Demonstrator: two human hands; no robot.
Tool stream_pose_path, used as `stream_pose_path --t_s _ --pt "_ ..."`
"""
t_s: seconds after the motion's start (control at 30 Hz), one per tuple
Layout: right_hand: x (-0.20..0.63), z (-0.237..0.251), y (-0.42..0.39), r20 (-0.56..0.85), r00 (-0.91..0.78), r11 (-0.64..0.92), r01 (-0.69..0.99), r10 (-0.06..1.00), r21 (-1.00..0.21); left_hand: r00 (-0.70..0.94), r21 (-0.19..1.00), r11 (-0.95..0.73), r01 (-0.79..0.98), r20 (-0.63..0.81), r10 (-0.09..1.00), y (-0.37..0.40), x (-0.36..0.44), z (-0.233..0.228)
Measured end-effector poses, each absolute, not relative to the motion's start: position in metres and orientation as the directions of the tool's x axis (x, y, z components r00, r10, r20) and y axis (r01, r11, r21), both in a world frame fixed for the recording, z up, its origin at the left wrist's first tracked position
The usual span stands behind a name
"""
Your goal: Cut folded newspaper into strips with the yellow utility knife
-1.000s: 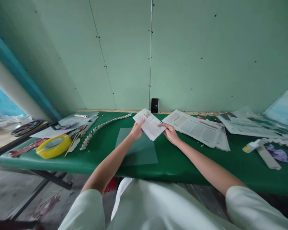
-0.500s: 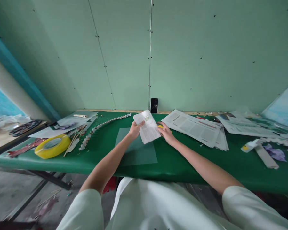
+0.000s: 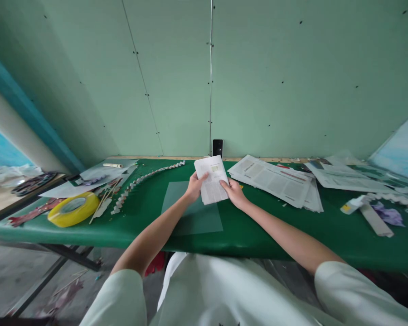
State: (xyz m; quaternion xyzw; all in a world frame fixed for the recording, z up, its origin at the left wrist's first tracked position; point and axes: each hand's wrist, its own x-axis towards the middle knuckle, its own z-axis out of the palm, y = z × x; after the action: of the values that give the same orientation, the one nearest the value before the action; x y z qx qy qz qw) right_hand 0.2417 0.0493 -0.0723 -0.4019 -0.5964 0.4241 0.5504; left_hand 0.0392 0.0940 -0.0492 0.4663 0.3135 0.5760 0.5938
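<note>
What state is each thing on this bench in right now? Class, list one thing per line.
Printed sheet: raised off the bench, pinched on both sides.
Left hand: shut on the sheet's left edge.
Right hand: shut on its right edge.
Yellow tape roll: lying flat.
Phone: upright against the wall, screen dark.
Newspaper pages: spread flat, overlapping.

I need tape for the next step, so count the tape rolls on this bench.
1: a yellow tape roll lies flat at the left end of the green table. More could be hidden under the papers.
</note>
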Motion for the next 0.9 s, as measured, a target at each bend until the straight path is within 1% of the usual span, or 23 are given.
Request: stream_pose_path --t_s 0.1,0.23,0.3,0.37,0.47,0.53,0.63,0.73,0.9 --pt "0.242 -0.073 0.051 0.325 -0.046 0.325 0.008 0.945 -0.946 0.154 0.923 -0.171 -0.345 0.235 0.960 0.094 0.041 -0.054" --pt "0.245 -0.074 0.054 0.287 -0.068 0.288 -0.001 0.956 -0.958 0.161 0.933 -0.278 -0.230 0.318 0.934 0.097 0.039 -0.059" --pt "0.249 -0.073 0.056 0.273 -0.057 0.274 0.016 0.960 -0.962 0.187 0.941 -0.301 -0.157 0.327 0.926 0.099 0.037 -0.059" --pt "0.253 -0.072 0.058 0.286 -0.015 0.286 0.077 0.958 -0.955 0.223 0.948 -0.300 -0.104 0.317 0.922 0.100 0.035 -0.058" --pt "0.258 -0.069 0.059 0.335 0.021 0.326 0.182 0.942 -0.928 0.244 0.955 -0.288 -0.075 0.298 0.923 0.101 0.036 -0.057" --pt "0.260 -0.068 0.059 0.353 0.024 0.341 0.201 0.935 -0.918 0.240 0.953 -0.293 -0.073 0.302 0.923 0.102 0.036 -0.057" --pt "0.260 -0.067 0.061 0.320 0.026 0.314 0.139 0.947 -0.939 0.264 0.951 -0.304 -0.055 0.307 0.914 0.103 0.036 -0.058" --pt "0.262 -0.069 0.065 0.276 0.051 0.273 0.059 0.960 -0.960 0.318 0.953 -0.302 0.000 0.286 0.904 0.105 0.034 -0.059" --pt "0.267 -0.069 0.073 0.261 0.106 0.261 0.019 0.960 -0.965 0.370 0.948 -0.310 0.066 0.265 0.890 0.105 0.035 -0.058"
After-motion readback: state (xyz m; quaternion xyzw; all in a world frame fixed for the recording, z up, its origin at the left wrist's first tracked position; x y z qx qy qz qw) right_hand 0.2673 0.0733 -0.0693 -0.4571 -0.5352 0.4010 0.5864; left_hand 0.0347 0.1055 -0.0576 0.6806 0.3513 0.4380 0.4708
